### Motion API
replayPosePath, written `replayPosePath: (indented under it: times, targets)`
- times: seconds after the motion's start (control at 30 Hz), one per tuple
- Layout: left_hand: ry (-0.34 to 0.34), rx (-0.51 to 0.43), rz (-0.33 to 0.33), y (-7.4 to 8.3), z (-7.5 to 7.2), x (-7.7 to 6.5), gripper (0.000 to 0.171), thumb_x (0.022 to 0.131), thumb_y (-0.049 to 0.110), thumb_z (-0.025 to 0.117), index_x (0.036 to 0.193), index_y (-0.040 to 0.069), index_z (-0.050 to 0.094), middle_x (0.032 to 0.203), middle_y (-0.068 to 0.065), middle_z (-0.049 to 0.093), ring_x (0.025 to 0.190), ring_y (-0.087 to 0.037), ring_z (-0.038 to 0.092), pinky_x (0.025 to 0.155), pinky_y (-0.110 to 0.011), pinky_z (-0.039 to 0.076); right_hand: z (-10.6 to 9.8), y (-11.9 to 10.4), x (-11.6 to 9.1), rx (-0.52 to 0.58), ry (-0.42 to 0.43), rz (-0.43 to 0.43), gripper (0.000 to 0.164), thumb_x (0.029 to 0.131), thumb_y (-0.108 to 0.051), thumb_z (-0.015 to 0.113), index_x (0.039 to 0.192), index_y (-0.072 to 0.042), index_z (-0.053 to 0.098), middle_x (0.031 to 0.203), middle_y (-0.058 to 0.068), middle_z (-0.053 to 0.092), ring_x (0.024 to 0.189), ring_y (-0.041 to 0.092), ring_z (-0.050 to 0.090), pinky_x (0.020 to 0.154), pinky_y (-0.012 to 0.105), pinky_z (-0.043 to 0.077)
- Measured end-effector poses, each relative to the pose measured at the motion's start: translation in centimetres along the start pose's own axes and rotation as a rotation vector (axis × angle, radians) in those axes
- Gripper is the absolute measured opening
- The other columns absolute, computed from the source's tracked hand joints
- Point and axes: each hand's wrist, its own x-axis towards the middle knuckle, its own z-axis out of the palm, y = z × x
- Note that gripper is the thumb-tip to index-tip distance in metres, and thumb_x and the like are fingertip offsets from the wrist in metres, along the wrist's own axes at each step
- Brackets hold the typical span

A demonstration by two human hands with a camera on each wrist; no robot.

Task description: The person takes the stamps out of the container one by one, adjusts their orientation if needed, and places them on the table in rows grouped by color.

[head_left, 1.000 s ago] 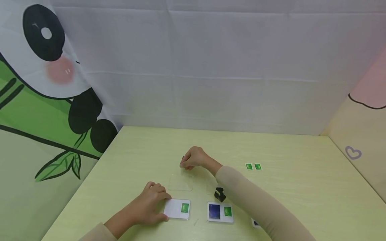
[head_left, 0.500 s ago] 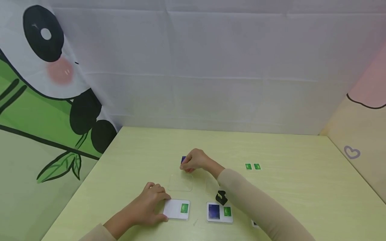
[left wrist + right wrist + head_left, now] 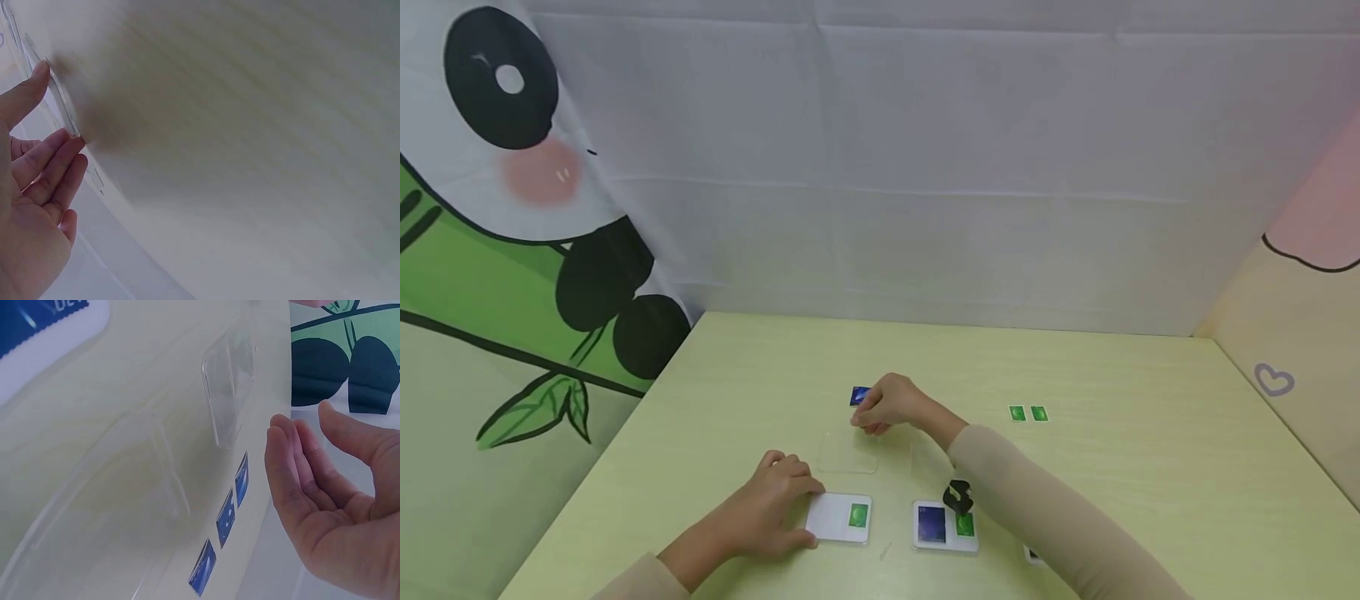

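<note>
My left hand [image 3: 775, 506] holds a white card in a clear case [image 3: 831, 517] by its left side, thumb and fingers at the edges. On the card's right half is a small green stamp-like picture [image 3: 858, 516]. In the left wrist view the case edge [image 3: 62, 106] lies between thumb and fingers. Farther back, my right hand [image 3: 883, 404] hovers with bent fingers over several small blue pictures. One blue picture [image 3: 858, 396] shows left of it in the head view. The right wrist view has a blue picture [image 3: 226, 518] in the row, thumb and fingers apart with nothing between.
A white card [image 3: 946, 527] with a blue and a green picture lies right of the held one. Under the right sleeve, another card [image 3: 1033, 556] peeks out. A clear cover [image 3: 848, 452] lies behind the left card. Two green pictures [image 3: 1027, 413] lie back right.
My right hand has moved slightly right and nearer, uncovering more of the leftmost blue picture. The left hand keeps its hold on the card case.
</note>
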Motion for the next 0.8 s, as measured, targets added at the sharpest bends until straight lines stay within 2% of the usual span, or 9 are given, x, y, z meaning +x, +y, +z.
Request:
replayPosePath:
  times: [0.27,0.43,0.8]
  targets:
    - [0.003,-0.008,0.002,0.2,0.0,0.1,0.050,0.070,0.046,0.080,0.106,0.014,0.070,0.098,0.007,0.066,0.094,-0.007,0.050,0.091,-0.041,0.033,0.0,0.3,-0.6,0.002,-0.017,-0.015,0.013,0.083,-0.016,0.074,0.086,-0.004,0.075,0.077,0.009,0.074,0.065,0.015,0.069,0.071,0.032,0.058]
    - [0.021,-0.004,0.012,0.3,0.0,0.1,0.048,0.070,0.044,0.081,0.105,0.013,0.070,0.097,0.006,0.065,0.093,-0.007,0.050,0.091,-0.040,0.033,0.0,0.4,-0.9,-0.010,-0.019,-0.021,0.013,0.083,-0.016,0.074,0.087,-0.004,0.076,0.078,0.009,0.074,0.068,0.017,0.070,0.070,0.031,0.058]
    - [0.016,-0.006,0.001,0.4,-0.2,0.2,0.049,0.069,0.044,0.082,0.105,0.013,0.070,0.097,0.006,0.065,0.093,-0.008,0.051,0.091,-0.040,0.033,0.1,0.7,-1.6,0.004,-0.032,-0.022,0.012,0.083,-0.015,0.074,0.086,-0.004,0.076,0.078,0.010,0.074,0.070,0.020,0.072,0.070,0.031,0.058]
